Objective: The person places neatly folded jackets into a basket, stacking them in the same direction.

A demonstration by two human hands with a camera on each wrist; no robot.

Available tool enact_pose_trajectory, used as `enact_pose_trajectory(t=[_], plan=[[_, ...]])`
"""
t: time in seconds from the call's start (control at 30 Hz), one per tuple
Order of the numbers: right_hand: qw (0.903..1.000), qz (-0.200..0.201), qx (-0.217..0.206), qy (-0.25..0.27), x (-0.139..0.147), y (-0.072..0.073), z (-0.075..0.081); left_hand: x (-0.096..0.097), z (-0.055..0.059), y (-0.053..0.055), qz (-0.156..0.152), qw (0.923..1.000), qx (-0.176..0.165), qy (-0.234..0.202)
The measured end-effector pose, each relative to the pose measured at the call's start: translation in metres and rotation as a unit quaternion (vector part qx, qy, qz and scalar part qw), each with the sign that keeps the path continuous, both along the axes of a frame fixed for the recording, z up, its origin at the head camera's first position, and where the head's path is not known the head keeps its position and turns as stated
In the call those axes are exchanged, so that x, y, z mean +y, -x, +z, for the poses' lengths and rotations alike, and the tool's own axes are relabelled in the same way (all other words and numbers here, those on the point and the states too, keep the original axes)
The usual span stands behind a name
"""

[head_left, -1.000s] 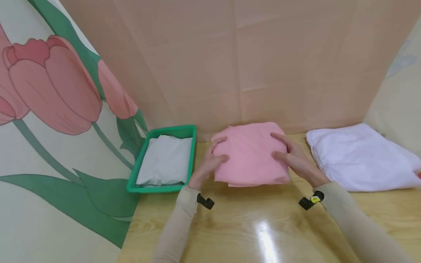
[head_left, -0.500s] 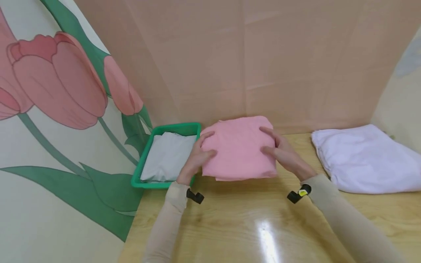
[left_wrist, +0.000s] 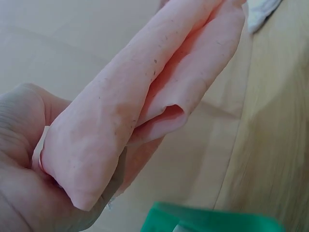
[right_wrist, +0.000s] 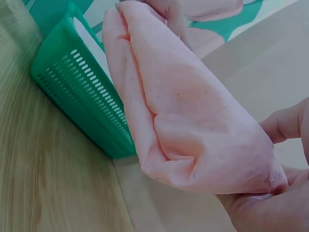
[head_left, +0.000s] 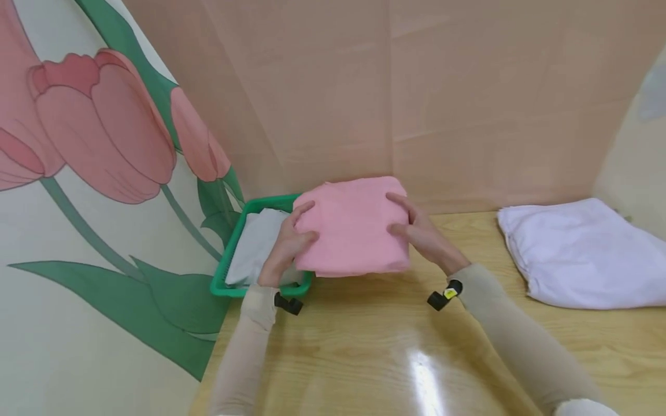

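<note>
A folded pink cloth [head_left: 354,228] is held up above the table between both hands. The left hand [head_left: 285,245] grips its left edge, thumb on top and other fingers partly hidden beneath; the right hand [head_left: 426,237] grips the right edge the same way. In the left wrist view the pink cloth's [left_wrist: 106,111] layered folds show along its near side. The cloth's left part overlaps the right side of a green basket [head_left: 221,280] in the head view. A folded white cloth [head_left: 255,242] lies inside that basket, partly covered by the left hand and the pink cloth.
Another folded white cloth [head_left: 583,254] rests on the wooden table [head_left: 359,346] at the far right. Behind the table hangs a beige sheet [head_left: 322,98]. The wall [head_left: 104,231] with painted tulips stands close along the left side of the basket.
Both hands have carried the pink cloth leftward and slightly up, from the middle of the table to the basket's right side. The head view has shifted a little.
</note>
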State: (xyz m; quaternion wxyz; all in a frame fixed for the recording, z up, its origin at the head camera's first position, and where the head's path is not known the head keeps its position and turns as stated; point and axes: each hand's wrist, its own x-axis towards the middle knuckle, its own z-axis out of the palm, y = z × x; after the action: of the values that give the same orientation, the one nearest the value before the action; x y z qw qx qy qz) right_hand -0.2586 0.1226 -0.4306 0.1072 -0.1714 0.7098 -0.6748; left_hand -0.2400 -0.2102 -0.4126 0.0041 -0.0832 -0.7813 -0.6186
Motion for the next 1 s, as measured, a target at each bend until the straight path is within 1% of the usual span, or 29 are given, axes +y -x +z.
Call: enact_pose_trajectory(t=[0.07,0.17,0.27,0.37,0.5,0.63,0.73,0.87,1.0], plan=[[1.0,0.005,-0.002,0.006,-0.009,0.003,0.002,-0.009,0.003,0.0,0.006,1.0,-0.001,0.005],[0.9999,0.007,0.011,0.007,-0.023,0.007,0.005,-0.023,0.005,0.0,0.015,0.9998,-0.004,0.009],[0.9997,0.005,0.021,0.009,-0.036,0.01,0.007,-0.035,0.008,0.0,0.033,0.9993,-0.008,0.016],[0.9998,0.008,0.013,0.014,-0.048,0.01,0.008,-0.045,0.012,-0.003,0.05,0.9984,-0.014,0.022],[0.9995,0.022,0.006,0.021,-0.064,0.011,0.007,-0.059,0.015,-0.007,0.07,0.9969,-0.019,0.032],[0.9993,0.029,0.011,0.023,-0.074,0.014,0.007,-0.073,0.011,-0.006,0.083,0.996,-0.016,0.027],[0.999,0.036,0.01,0.023,-0.081,0.016,0.009,-0.082,0.008,-0.005,0.088,0.9959,-0.012,0.014],[0.9987,0.046,0.005,0.02,-0.091,0.019,0.012,-0.092,0.008,-0.005,0.092,0.9958,-0.004,0.006],[0.9986,0.05,0.006,0.018,-0.105,0.023,0.012,-0.105,0.01,-0.004,0.105,0.9944,-0.006,0.014]])
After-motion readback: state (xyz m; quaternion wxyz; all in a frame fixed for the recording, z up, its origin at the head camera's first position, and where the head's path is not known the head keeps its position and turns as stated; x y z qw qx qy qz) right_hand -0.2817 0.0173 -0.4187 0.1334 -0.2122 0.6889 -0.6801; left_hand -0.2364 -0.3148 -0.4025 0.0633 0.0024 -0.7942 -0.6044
